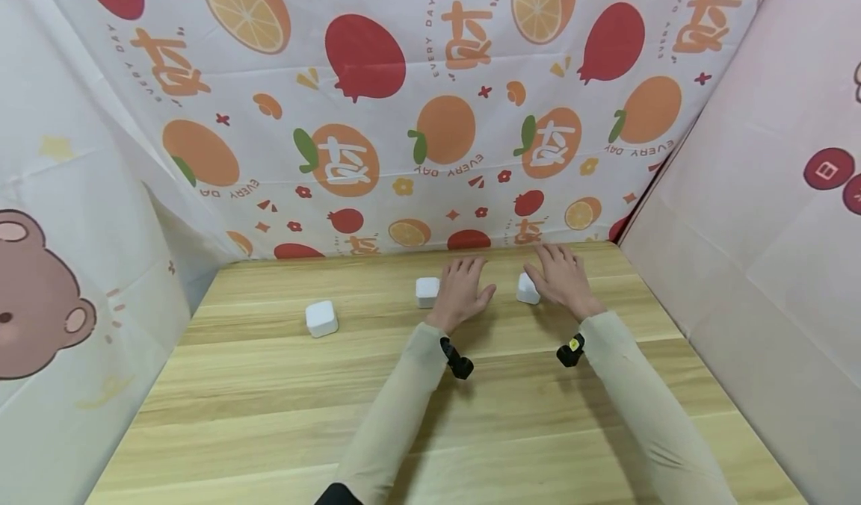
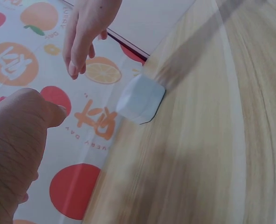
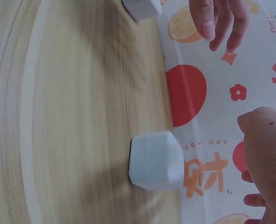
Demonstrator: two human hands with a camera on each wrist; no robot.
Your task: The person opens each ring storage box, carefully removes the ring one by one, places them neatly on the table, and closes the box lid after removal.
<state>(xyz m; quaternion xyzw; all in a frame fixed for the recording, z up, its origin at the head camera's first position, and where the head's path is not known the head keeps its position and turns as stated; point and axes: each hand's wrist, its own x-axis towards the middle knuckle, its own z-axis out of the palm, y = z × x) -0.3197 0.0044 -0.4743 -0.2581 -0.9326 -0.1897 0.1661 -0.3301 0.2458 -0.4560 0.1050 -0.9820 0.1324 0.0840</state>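
My left hand (image 1: pixel 462 293) hovers over the back of the wooden table with its fingers stretched forward. Just left of it, partly covered by the hand, sits a white rounded block (image 1: pixel 427 293). Another white block (image 1: pixel 528 288) stands beside the thumb of my right hand (image 1: pixel 563 279), whose fingers are spread and straight. The right wrist view shows this block (image 3: pixel 156 161) on the tabletop, apart from the hand. Neither hand holds anything. A third white block (image 1: pixel 321 318) lies further left, away from both hands.
The wooden table (image 1: pixel 269 415) ends at a fruit-print cloth (image 1: pixel 377 154) hung along its back edge. Pale cloth walls stand at the left (image 1: pixel 81 214) and right (image 1: pixel 753 191) sides. Dark wrist cameras are strapped under both sleeves.
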